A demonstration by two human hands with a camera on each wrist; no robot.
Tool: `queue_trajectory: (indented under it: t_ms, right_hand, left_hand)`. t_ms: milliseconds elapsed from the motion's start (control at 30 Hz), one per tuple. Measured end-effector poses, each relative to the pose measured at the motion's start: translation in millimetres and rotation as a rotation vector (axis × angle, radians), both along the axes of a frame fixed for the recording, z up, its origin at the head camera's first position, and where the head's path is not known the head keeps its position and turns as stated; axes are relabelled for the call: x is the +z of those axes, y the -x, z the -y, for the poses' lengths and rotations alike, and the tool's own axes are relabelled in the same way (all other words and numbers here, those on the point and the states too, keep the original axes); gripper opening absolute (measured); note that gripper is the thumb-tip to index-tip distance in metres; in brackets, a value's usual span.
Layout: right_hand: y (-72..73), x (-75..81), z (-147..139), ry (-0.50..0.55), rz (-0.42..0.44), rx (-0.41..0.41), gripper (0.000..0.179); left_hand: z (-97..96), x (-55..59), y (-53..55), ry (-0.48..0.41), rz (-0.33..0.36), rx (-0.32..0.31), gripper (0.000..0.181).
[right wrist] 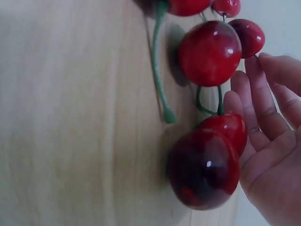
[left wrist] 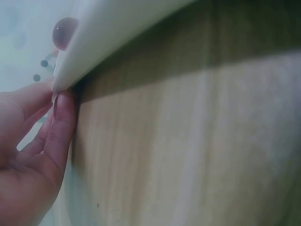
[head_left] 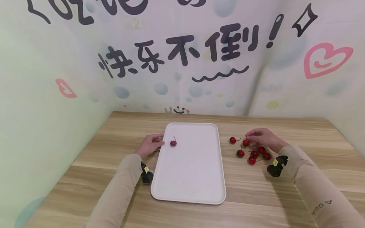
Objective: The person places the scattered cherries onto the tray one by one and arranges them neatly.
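A white rectangular tray [head_left: 191,167] lies on the wooden table, bearing one dark red cherry [head_left: 173,143] near its upper left. My left hand [head_left: 151,144] pinches the tray's left rim between thumb and fingers, as the left wrist view shows. On the right, the thumb and index finger of my right hand [head_left: 266,139] meet at the stem of a red cherry [right wrist: 248,37] and appear to pinch it. Several other cherries [right wrist: 210,52] with green stems lie close by, some below the palm.
The wooden table [head_left: 251,196] reaches back to a white printed wall cloth [head_left: 159,95]. One cherry [head_left: 232,140] lies between the tray's right edge and the right hand. A black wrist camera [head_left: 277,166] sits low beside the loose cherries.
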State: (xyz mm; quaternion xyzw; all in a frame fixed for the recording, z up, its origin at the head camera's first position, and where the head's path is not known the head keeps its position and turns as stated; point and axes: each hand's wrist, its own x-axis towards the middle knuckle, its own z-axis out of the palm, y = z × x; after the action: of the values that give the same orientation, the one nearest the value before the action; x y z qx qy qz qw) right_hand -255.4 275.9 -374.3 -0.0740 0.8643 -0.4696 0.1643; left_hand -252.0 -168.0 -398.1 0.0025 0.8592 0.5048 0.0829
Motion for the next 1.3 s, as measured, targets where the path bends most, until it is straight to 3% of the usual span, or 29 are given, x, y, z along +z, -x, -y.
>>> queue_trajectory:
  t_ms: [367,600,1067,1300]
  right_hand:
    - [1.3,0.3,2,0.004,-0.002,-0.008,0.035]
    - [-0.8,8.5,8,0.011,-0.030,0.044,0.037]
    - [-0.1,25.4,41,0.029,-0.066,0.116,0.039]
    - [2.0,31.1,67,-0.014,-0.087,0.136,0.034]
  left_hand:
    - [-0.3,0.3,0.2,0.019,-0.001,-0.001,0.042]
    - [0.9,-0.7,0.8,0.002,-0.012,0.001,0.041]
    - [0.1,-0.6,0.2,0.018,-0.006,-0.004,0.042]
    - [1.1,-1.1,0.5,0.015,-0.010,-0.008,0.041]
